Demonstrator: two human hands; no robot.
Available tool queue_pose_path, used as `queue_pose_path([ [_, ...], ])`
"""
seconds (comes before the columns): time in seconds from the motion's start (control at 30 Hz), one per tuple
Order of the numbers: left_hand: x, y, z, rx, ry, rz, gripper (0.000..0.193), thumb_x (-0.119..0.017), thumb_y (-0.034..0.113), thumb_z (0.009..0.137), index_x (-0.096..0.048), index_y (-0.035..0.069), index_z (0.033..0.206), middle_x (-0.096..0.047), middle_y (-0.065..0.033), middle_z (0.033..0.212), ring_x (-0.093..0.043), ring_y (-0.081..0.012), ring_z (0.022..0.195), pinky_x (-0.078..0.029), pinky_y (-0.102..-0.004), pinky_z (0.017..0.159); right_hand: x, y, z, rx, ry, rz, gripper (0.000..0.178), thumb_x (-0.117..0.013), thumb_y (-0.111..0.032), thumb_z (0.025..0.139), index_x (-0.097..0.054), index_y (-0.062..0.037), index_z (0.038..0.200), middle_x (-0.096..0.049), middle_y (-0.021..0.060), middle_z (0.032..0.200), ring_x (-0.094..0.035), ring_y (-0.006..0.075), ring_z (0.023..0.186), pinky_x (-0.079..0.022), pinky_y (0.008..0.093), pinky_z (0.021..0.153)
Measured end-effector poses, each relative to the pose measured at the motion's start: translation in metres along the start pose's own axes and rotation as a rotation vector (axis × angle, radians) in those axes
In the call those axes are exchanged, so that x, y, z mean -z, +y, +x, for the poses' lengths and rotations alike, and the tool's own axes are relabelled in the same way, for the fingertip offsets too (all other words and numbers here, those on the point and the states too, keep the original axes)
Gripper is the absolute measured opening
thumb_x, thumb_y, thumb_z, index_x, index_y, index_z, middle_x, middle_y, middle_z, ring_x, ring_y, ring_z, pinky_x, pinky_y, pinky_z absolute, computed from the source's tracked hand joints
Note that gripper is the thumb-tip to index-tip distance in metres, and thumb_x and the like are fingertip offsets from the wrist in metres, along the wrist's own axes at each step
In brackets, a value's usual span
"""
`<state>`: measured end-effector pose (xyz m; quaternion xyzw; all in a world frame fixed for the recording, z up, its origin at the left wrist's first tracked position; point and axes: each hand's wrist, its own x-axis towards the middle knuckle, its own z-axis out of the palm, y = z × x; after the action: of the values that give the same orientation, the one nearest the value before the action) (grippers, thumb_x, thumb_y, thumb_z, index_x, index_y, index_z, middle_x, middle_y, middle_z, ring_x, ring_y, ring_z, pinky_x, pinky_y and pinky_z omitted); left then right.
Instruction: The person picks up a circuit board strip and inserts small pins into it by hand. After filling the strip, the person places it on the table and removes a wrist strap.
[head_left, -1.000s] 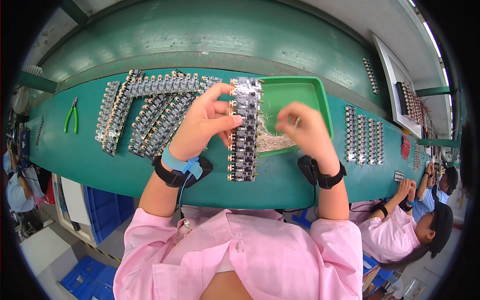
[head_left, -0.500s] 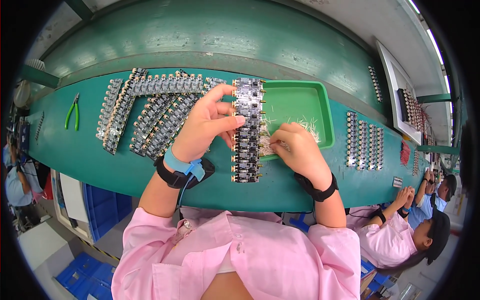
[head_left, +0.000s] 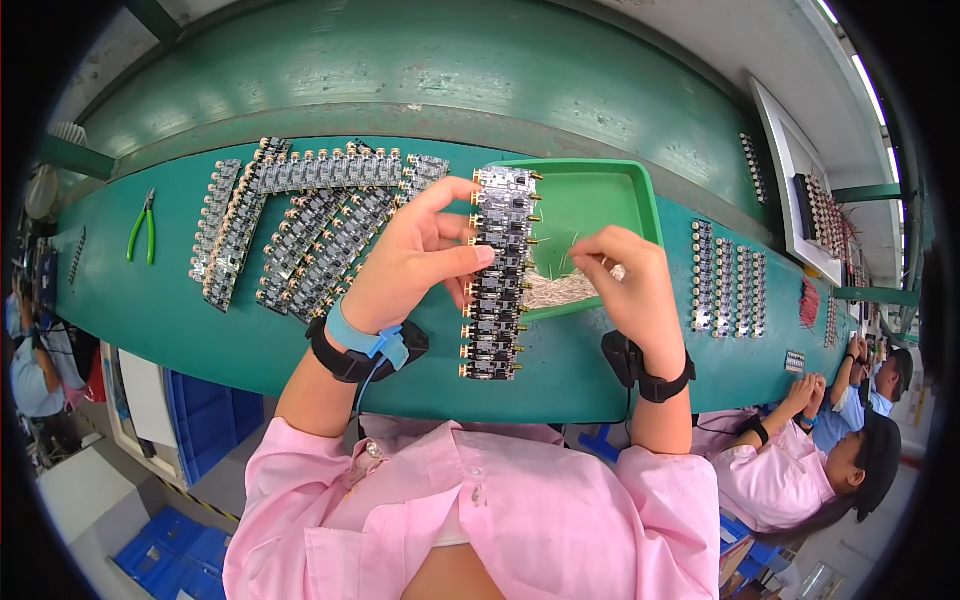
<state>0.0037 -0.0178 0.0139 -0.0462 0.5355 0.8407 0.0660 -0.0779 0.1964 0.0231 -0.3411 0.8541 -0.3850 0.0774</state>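
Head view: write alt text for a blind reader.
The left hand holds a long black-and-silver circuit-board strip; the right hand hovers above a rectangular green plastic tray of thin whitish pieces. Similar strips lie on the left.

Pretty bright, even light on my feed, with a white light strip [head_left: 866, 80] up at the right rim. I'm getting glare spots on the green back panel [head_left: 430, 75] and some sheen on the held board strip's [head_left: 506, 182] far end. Fisheye bends the workbench [head_left: 560, 385] hard, corners go black, far-left background's kinda mushy.
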Motion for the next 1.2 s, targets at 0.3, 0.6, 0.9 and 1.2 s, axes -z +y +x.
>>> queue_pose_path([
  [0.3,0.018,-0.01,0.009,0.168,0.107,0.136,0.047,-0.059,0.003,0.076,-0.038,-0.006,0.117,-0.054,-0.0054,0.062,-0.054,-0.0107,0.047,-0.043,-0.0225,0.037,-0.008,-0.001,0.001,-0.085,0.062,0.189,0.006,-0.061,0.002,0.077,-0.061,0.0019,0.082,-0.062,0.0046,0.074,-0.058,0.0096,0.068,-0.046,0.0218,0.064],
  [0.6,0.016,-0.014,0.01,0.178,0.093,-0.074,0.047,-0.058,0.001,0.075,-0.041,-0.002,0.119,-0.058,-0.0019,0.072,-0.054,-0.0062,0.051,-0.041,-0.0177,0.038,-0.015,0.004,0.001,-0.181,0.121,0.419,0.009,-0.061,0.001,0.079,-0.06,0.0039,0.086,-0.063,0.0061,0.078,-0.059,0.0105,0.069,-0.047,0.0223,0.064],
  [0.9,0.007,-0.009,0.008,0.225,-0.049,-0.288,0.046,-0.06,0.005,0.077,-0.041,-0.001,0.118,-0.057,-0.0027,0.07,-0.055,-0.0066,0.057,-0.045,-0.0207,0.043,-0.014,-0.008,0.012,-0.187,0.153,0.688,0.009,-0.057,-0.003,0.083,-0.056,0.0021,0.091,-0.064,0.0102,0.091,-0.059,0.0131,0.081,-0.047,0.0247,0.071],
  [1.2,0.008,-0.008,0.005,0.179,-0.156,-0.199,0.043,-0.059,0.005,0.079,-0.041,0.001,0.117,-0.057,-0.0028,0.07,-0.055,-0.0065,0.056,-0.047,-0.0207,0.043,-0.014,-0.012,0.014,-0.123,0.152,0.749,0.008,-0.052,-0.005,0.087,-0.052,0.0005,0.092,-0.061,0.0136,0.101,-0.058,0.0163,0.09,-0.046,0.0277,0.078],
])
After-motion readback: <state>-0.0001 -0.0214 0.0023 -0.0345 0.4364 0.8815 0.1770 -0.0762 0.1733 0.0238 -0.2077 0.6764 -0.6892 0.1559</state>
